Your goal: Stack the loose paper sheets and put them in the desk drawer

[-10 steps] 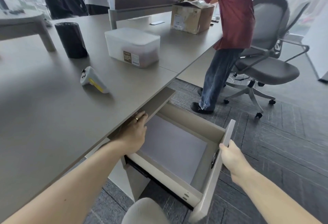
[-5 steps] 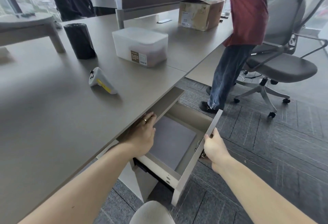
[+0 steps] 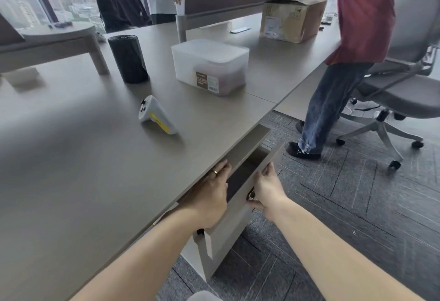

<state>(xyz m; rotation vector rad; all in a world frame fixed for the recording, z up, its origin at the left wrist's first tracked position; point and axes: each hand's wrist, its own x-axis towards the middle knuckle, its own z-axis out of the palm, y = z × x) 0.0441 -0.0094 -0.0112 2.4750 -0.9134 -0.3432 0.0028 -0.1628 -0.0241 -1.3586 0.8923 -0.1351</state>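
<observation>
The desk drawer (image 3: pixel 240 219) hangs under the front edge of the grey desk (image 3: pixel 83 169) and stands only a narrow gap open. My right hand (image 3: pixel 266 188) grips the top edge of the drawer front, fingers over it and thumb below. My left hand (image 3: pixel 212 193), with a ring on one finger, rests flat at the desk edge just above the gap, holding nothing. The inside of the drawer is dark and mostly hidden. No paper sheets show anywhere.
On the desk lie a white and yellow handheld controller (image 3: pixel 157 116), a black cylinder (image 3: pixel 128 58), a translucent plastic box (image 3: pixel 210 67) and a cardboard box (image 3: pixel 291 20). A person in a red shirt (image 3: pixel 357 14) stands beside a grey office chair (image 3: pixel 402 86) to the right.
The drawer has slid from wide open to almost closed, pushed in by my right hand. My left hand has stayed at the desk edge. The view has shifted slightly.
</observation>
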